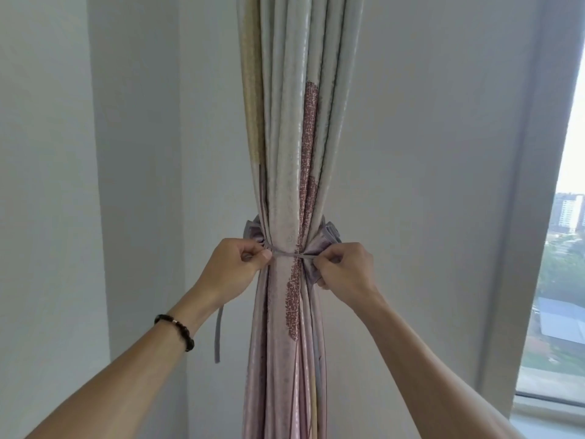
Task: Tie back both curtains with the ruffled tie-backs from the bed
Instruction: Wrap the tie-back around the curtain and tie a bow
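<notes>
Left hand (pixel 235 259) and right hand (pixel 343 267) each pinch a strap end of the tie-back (pixel 286 255), crossed around the gathered curtain (pixel 291 185).

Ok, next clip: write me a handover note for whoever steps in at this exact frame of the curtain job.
Left hand: pinching one strap of the ruffled tie-back, its loose end hanging below the wrist.
Right hand: pinching the other strap.
The tie-back wraps the gathered curtain, ruffles showing on both sides; the straps cross taut in front.
Done: curtain bunched, tie-back around it.
Left: no finished knot or bow shows, so complete it. The second curtain and the bed are out of view; check them.
</notes>
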`<state>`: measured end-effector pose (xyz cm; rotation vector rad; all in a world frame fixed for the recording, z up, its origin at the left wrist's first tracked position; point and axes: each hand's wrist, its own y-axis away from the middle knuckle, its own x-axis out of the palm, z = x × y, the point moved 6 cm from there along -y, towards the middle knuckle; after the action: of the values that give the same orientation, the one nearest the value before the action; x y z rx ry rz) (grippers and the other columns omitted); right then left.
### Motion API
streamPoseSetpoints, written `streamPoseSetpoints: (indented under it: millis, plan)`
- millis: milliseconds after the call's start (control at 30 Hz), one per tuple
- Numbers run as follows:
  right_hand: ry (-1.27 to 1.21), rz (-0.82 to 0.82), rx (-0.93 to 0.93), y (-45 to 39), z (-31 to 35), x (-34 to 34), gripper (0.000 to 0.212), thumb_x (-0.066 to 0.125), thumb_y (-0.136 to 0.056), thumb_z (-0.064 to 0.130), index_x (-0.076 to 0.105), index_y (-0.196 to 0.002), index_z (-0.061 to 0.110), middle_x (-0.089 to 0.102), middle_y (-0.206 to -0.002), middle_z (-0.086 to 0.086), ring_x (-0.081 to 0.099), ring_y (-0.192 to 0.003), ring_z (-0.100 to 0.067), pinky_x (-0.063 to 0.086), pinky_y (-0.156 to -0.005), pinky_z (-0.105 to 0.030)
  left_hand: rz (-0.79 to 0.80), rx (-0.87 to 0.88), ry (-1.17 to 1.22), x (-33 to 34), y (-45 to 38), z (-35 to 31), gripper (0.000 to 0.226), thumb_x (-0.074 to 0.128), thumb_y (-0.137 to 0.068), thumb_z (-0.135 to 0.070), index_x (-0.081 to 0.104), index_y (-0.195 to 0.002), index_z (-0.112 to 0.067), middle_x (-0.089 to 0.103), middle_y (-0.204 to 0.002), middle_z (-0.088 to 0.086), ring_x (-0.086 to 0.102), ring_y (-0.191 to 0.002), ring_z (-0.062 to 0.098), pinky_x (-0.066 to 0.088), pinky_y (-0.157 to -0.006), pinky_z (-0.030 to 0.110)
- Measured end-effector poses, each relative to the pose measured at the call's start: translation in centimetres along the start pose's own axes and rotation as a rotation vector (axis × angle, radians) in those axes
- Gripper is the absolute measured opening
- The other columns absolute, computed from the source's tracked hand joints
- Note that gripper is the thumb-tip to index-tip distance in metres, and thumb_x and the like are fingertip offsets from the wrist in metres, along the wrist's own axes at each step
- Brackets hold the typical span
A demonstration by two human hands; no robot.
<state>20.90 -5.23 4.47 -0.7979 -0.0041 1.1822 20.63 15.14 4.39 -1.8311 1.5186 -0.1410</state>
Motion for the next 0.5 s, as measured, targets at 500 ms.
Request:
streamPoseSetpoints:
  millis: [500]
  plan:
    - [0.149, -0.028, -0.03, -0.2, -0.3, -2.1, 0.023, 0.054, -0.076, 0.005, 0.07, -0.06, 0.008, 0.067, -0.052, -0.004, 0.068, -0.058, -0.025, 0.057, -0.06, -0.036, 0.147, 0.121, 0.248, 2.3, 0.6, -4.3, 0.024, 0.056, -0.095, -0.011, 0.064, -0.073, -0.006, 0.061, -0.073, 0.009, 0.047, -0.048, 0.007, 0.038, -0.05, 0.015]
